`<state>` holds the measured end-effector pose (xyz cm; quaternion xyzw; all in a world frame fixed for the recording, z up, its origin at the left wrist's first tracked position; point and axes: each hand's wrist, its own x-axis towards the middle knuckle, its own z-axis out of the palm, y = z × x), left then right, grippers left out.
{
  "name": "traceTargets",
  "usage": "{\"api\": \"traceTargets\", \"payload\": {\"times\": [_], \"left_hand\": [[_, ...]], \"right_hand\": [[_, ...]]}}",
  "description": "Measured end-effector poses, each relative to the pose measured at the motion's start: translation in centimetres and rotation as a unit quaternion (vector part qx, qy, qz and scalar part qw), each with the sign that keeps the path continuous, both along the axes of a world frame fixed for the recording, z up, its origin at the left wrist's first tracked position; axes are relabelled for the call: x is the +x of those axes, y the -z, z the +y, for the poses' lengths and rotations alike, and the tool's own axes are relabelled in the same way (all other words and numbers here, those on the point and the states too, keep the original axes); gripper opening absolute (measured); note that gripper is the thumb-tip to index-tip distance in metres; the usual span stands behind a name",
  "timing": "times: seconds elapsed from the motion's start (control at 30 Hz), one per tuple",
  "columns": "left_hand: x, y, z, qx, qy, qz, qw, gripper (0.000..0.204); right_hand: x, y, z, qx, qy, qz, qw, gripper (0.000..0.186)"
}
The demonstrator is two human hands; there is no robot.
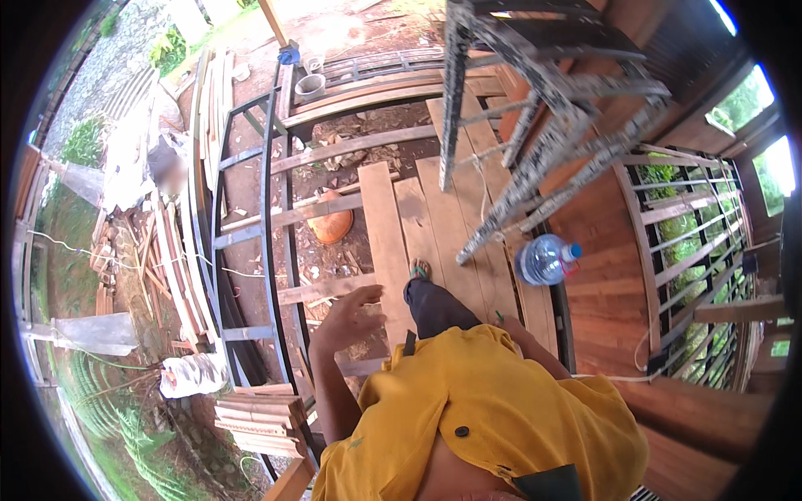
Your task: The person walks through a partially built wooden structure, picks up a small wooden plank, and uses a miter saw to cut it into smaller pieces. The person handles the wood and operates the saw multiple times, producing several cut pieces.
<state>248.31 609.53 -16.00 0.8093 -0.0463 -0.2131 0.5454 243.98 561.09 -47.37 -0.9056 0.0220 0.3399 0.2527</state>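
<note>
My left hand (351, 316) is held out at my left, in the air over the edge of the plank floor (387, 250), its fingers apart and holding nothing that I can see. My right hand (509, 329) is down at my right side, mostly hidden by my yellow shirt; a small green bit shows by it, and I cannot make out what it holds. My foot in a sandal (419, 270) stands on the planks. A large clear water jug (540, 260) with a blue cap stands to the right. A paint-spattered stepladder (491, 219) rises in front on the right.
Dark metal framing (247, 331) runs at left beside open joists over dirt, with an orange rounded object (328, 220) below. Stacked boards (257, 426), a bucket (310, 86) and a white wrapped bundle (192, 375) lie about. A wooden wall (601, 309) and railing (693, 209) stand at right.
</note>
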Motion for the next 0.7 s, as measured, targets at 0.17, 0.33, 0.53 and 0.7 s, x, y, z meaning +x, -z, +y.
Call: {"api": "traceTargets", "payload": {"times": [0.17, 0.33, 0.53, 0.7], "left_hand": [[4.7, 14.2, 9.4, 0.536, -0.056, 0.104, 0.836, 0.059], [3.9, 25.8, 16.6, 0.113, -0.228, 0.207, 0.945, 0.060], [14.1, 30.7, 20.2, 0.075, -0.295, 0.280, 0.910, 0.050], [31.5, 31.6, 26.1, 0.158, -0.245, 0.228, 0.929, 0.044]], "right_hand": [[20.6, -1.0, 8.1, 0.087, 0.029, 0.007, 0.996, 0.038], [38.8, -8.2, 19.0, 0.139, -0.020, -0.030, 0.990, 0.035], [53.3, -7.4, 26.1, 0.107, -0.039, -0.076, 0.991, 0.037], [58.4, -4.1, 24.5, 0.065, 0.052, -0.053, 0.995, 0.037]]}}
